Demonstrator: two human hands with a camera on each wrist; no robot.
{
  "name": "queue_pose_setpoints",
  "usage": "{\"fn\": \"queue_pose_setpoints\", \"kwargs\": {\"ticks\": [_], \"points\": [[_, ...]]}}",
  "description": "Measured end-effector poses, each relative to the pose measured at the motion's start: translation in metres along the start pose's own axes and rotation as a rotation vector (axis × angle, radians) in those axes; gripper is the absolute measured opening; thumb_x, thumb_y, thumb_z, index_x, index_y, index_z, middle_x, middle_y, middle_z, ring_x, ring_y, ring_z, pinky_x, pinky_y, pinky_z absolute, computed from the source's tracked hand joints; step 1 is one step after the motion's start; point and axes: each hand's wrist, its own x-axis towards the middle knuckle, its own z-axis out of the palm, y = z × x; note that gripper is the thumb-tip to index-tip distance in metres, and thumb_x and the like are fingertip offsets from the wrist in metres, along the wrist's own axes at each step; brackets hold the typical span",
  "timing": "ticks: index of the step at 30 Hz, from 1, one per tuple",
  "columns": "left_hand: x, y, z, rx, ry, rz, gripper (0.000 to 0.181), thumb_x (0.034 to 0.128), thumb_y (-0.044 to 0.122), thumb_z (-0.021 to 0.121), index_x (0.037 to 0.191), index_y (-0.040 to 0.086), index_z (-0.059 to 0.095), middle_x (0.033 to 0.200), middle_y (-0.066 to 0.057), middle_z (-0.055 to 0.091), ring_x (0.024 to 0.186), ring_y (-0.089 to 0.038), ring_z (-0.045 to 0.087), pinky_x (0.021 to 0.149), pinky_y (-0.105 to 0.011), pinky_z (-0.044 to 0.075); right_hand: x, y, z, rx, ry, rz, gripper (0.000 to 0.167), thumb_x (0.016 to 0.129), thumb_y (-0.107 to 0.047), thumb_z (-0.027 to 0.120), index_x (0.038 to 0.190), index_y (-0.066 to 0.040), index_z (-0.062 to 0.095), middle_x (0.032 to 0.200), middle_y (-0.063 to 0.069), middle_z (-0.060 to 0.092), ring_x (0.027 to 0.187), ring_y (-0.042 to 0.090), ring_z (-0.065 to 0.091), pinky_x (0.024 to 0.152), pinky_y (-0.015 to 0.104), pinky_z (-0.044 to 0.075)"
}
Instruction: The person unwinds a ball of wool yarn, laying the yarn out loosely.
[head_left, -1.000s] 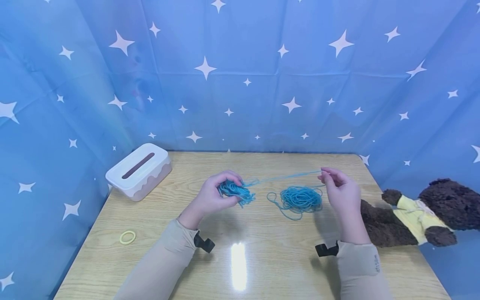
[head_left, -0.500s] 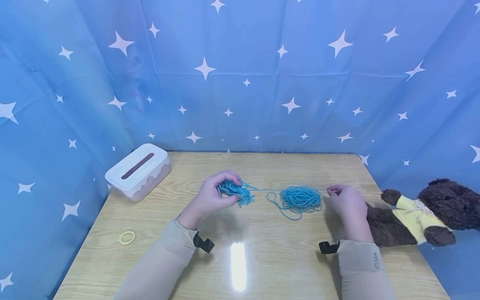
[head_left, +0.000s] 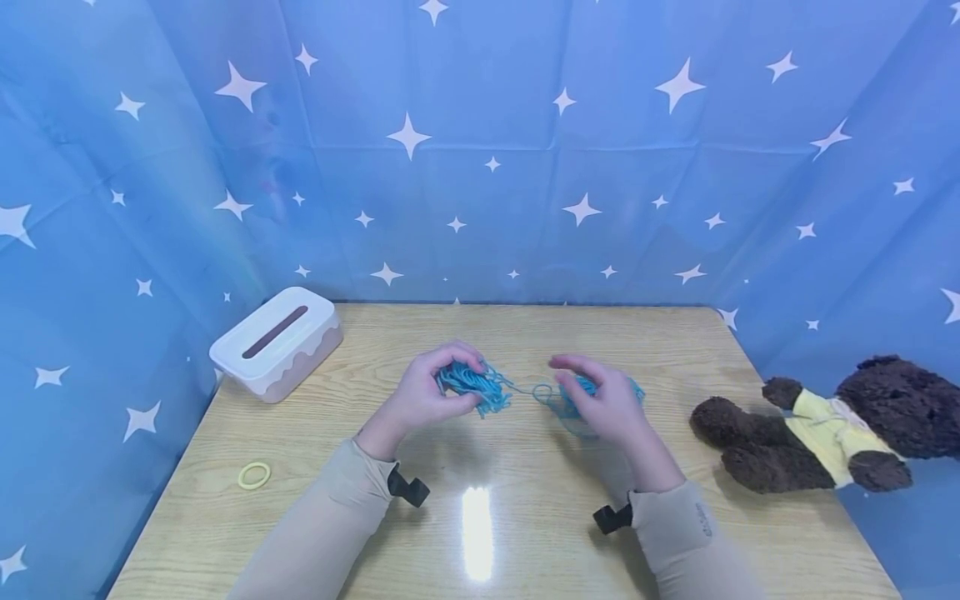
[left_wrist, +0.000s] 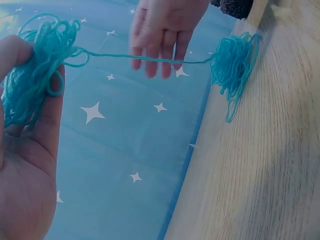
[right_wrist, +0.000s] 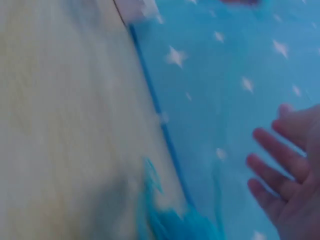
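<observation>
My left hand (head_left: 427, 390) grips a bundle of blue yarn (head_left: 472, 383) between thumb and fingers; the left wrist view shows the looped bundle (left_wrist: 37, 75) from close up. One strand (left_wrist: 145, 58) runs from it to a second yarn pile (left_wrist: 231, 65) on the table. Above that pile (head_left: 637, 392), partly hiding it in the head view, is my right hand (head_left: 611, 404). In the right wrist view the right hand (right_wrist: 295, 175) has its fingers spread and holds nothing, with blurred yarn (right_wrist: 182, 225) below.
A white lidded box with a slot (head_left: 277, 342) stands at the table's back left. Towards the front left lies a yellow ring (head_left: 254, 476). A brown plush toy in yellow clothing (head_left: 832, 429) lies at the right edge. Blue starred curtain (head_left: 495, 217) surrounds the table's back and sides.
My right hand has let go of the strand it pinched and moved left from beside the plush toy to over the yarn pile. The left hand has stayed nearly still with its bundle.
</observation>
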Motion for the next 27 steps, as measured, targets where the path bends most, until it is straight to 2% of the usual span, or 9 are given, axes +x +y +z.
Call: {"fn": "queue_pose_setpoints", "kwargs": {"ticks": [6, 10, 15, 17, 19, 20, 23, 26, 27], "points": [[0.0, 0.001, 0.001, -0.002, -0.001, -0.018, 0.034, 0.0814, -0.008, 0.081, 0.112, 0.004, 0.073, 0.126, -0.02, 0.072, 0.108, -0.015, 0.071, 0.09, -0.027, 0.066, -0.003, -0.02, 0.038, 0.121, -0.076, -0.063, 0.038, 0.112, -0.04, 0.064, 0.147, -0.026, 0.068, 0.144, -0.007, 0.075, 0.148, 0.028, 0.062, 0.122, 0.064, 0.049], [0.0, 0.0, 0.001, -0.006, -0.006, 0.001, 0.034, 0.0813, -0.009, 0.081, 0.112, 0.003, 0.072, 0.125, -0.022, 0.072, 0.108, -0.015, 0.071, 0.09, -0.028, 0.066, -0.004, -0.024, 0.05, 0.145, -0.06, -0.059, 0.035, 0.11, -0.042, 0.067, 0.139, -0.025, 0.075, 0.134, -0.004, 0.08, 0.136, 0.027, 0.071, 0.114, 0.062, 0.057], [0.0, 0.001, 0.001, -0.018, -0.007, -0.005, 0.033, 0.0821, -0.009, 0.081, 0.112, 0.003, 0.072, 0.126, -0.021, 0.071, 0.107, -0.013, 0.071, 0.089, -0.027, 0.066, -0.004, -0.022, 0.048, 0.089, 0.014, -0.088, 0.023, 0.11, -0.034, 0.069, 0.127, -0.025, 0.082, 0.12, -0.003, 0.085, 0.122, 0.025, 0.078, 0.101, 0.052, 0.064], [0.0, 0.001, 0.001, -0.018, -0.005, -0.009, 0.033, 0.0824, -0.009, 0.081, 0.112, 0.004, 0.072, 0.126, -0.021, 0.071, 0.106, -0.013, 0.071, 0.087, -0.026, 0.066, -0.003, -0.02, 0.041, 0.084, 0.034, -0.094, 0.022, 0.11, -0.031, 0.068, 0.126, -0.025, 0.082, 0.115, -0.003, 0.086, 0.114, 0.024, 0.08, 0.086, 0.041, 0.065], [0.0, 0.001, 0.001, -0.019, -0.002, -0.006, 0.033, 0.0825, -0.009, 0.081, 0.112, 0.004, 0.072, 0.126, -0.022, 0.071, 0.105, -0.013, 0.071, 0.086, -0.026, 0.066, -0.003, -0.017, 0.033, 0.089, 0.057, -0.104, 0.022, 0.11, -0.027, 0.068, 0.127, -0.022, 0.082, 0.11, -0.001, 0.086, 0.093, 0.02, 0.081, 0.067, 0.029, 0.057], [0.0, 0.001, 0.001, -0.02, 0.0, -0.004, 0.033, 0.0825, -0.009, 0.081, 0.112, 0.003, 0.072, 0.125, -0.022, 0.071, 0.104, -0.013, 0.071, 0.085, -0.026, 0.066, -0.002, -0.015, 0.028, 0.092, 0.07, -0.11, 0.022, 0.11, -0.024, 0.068, 0.127, -0.02, 0.082, 0.107, 0.001, 0.087, 0.089, 0.016, 0.08, 0.065, 0.025, 0.053], [0.0, 0.0, 0.001, -0.023, 0.005, -0.003, 0.033, 0.0822, -0.01, 0.081, 0.112, 0.003, 0.072, 0.125, -0.022, 0.071, 0.104, -0.013, 0.071, 0.084, -0.026, 0.066, -0.002, -0.01, 0.014, 0.11, 0.112, -0.084, 0.023, 0.11, -0.022, 0.068, 0.128, -0.017, 0.081, 0.105, 0.005, 0.087, 0.084, -0.001, 0.076, 0.069, 0.014, 0.052], [-0.001, 0.0, 0.0, -0.026, 0.01, -0.012, 0.034, 0.0818, -0.01, 0.08, 0.111, 0.004, 0.072, 0.125, -0.021, 0.071, 0.105, -0.013, 0.071, 0.084, -0.025, 0.066, -0.002, -0.003, -0.001, 0.107, 0.144, -0.035, 0.025, 0.111, -0.026, 0.067, 0.13, -0.016, 0.08, 0.109, 0.007, 0.086, 0.1, -0.014, 0.072, 0.094, 0.011, 0.056], [-0.001, 0.0, 0.0, -0.026, 0.012, -0.016, 0.034, 0.0818, -0.01, 0.08, 0.111, 0.004, 0.072, 0.125, -0.02, 0.071, 0.105, -0.013, 0.071, 0.085, -0.025, 0.066, -0.002, 0.0, -0.006, 0.107, 0.156, -0.014, 0.026, 0.111, -0.028, 0.066, 0.13, -0.016, 0.08, 0.111, 0.007, 0.086, 0.1, -0.015, 0.071, 0.096, 0.01, 0.055]]}}
